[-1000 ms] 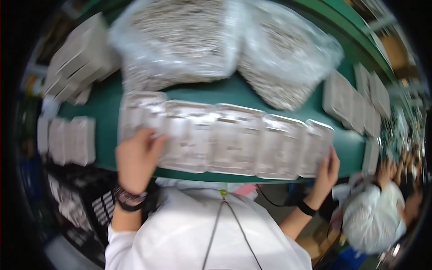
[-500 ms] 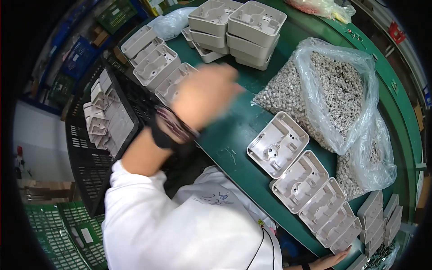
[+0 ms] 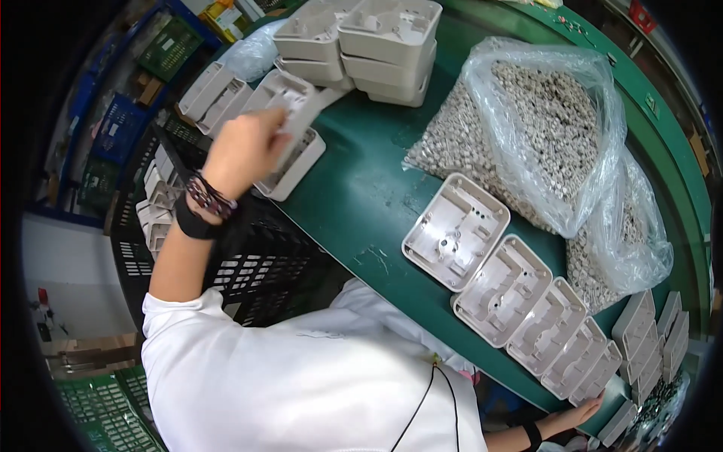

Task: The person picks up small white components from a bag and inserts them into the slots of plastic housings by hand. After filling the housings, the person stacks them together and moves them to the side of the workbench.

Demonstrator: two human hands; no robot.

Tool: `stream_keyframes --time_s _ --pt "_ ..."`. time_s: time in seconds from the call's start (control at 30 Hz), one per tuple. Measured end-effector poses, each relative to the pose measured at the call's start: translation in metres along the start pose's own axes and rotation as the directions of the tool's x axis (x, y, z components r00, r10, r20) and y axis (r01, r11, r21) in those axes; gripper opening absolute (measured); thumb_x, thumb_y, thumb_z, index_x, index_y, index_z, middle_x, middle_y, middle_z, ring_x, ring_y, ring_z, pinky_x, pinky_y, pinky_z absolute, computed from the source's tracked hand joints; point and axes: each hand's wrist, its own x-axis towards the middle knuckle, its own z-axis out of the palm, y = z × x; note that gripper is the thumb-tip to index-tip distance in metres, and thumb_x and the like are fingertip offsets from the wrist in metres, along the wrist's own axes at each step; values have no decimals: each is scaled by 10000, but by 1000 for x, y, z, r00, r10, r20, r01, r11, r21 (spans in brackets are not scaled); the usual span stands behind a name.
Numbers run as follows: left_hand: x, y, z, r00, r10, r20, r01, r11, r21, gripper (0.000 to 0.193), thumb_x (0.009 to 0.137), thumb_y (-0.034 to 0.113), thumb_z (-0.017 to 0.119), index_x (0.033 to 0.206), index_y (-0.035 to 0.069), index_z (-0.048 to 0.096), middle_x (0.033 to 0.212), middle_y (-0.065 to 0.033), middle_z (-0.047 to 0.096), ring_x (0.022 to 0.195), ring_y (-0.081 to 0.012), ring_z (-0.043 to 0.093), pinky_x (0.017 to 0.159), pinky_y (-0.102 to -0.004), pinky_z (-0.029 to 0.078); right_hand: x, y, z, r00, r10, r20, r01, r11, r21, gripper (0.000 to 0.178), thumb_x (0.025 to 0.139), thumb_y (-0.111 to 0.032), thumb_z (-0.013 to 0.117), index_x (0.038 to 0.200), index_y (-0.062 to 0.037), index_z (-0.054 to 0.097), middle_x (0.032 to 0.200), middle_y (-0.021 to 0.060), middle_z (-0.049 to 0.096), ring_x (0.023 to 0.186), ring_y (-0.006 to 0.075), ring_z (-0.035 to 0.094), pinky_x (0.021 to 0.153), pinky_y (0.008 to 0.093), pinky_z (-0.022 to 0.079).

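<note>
My left hand [image 3: 245, 147], with a black band and beaded bracelets at the wrist, reaches far left and grips a grey plastic housing [image 3: 290, 98] lying on top of another housing [image 3: 294, 166] at the table's left end. A row of several grey housings [image 3: 503, 290] lies open side up along the near edge of the green table [image 3: 361, 188]. My right hand [image 3: 581, 413] sits at the far right end of that row, fingers stretched out at the table edge beside the last housing [image 3: 602, 374]; it is small and close to the rim of the picture.
Two clear bags of small metal parts [image 3: 542, 128] [image 3: 621, 241] lie behind the row. Stacked grey housings [image 3: 361, 38] stand at the back. More housings [image 3: 648, 339] are at the far right. A black crate [image 3: 256, 260] sits below the table's left end, with blue and green crates [image 3: 113, 128] beyond.
My view has swung left. My left hand left the row of housings, reached to the table's left end and closed on a housing there. My right hand stays at the row's right end.
</note>
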Motion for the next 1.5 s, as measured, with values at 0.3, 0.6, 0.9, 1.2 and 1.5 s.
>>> stream_keyframes --time_s 0.3,0.6,0.9,1.2,1.5 --pt "-19 126 62 939 279 202 -221 938 -265 165 785 109 579 922 38 519 738 -147 589 700 -352 591 601 -417 468 5 9 -3 997 -65 48 67 997 -35 457 969 -348 354 1246 -3 468 1260 136 467 1132 246 462 980 357 365" --pt "3 76 50 968 128 -215 -180 954 -241 203 831 143 530 1003 42 569 859 -182 599 804 -356 587 661 -443 469 -5 -3 8 998 -62 -28 60 994 -92 460 973 -336 342 1247 13 465 1258 143 470 1137 244 459 996 356 346" --pt "-12 25 79 985 -169 44 173 978 -117 206 855 210 549 940 28 595 838 -215 603 753 -403 576 635 -444 457 2 11 1 987 -162 -15 155 966 -206 366 960 -240 412 1192 27 504 1181 117 520 1054 199 484 946 296 355" --pt "-4 67 63 990 -16 143 46 977 -208 271 901 229 514 1028 2 589 884 -228 609 829 -396 582 679 -380 463 -6 0 1 994 -72 81 79 993 -88 330 889 -130 518 1178 31 530 1169 104 555 1044 176 511 940 283 366" --pt "-11 0 79 971 -141 191 164 980 -111 311 900 219 533 1112 -6 566 849 -173 634 740 -270 610 661 -349 462 -21 -5 -1 975 -97 199 93 995 29 276 882 -67 524 1137 34 551 1061 65 591 971 134 530 883 249 383"
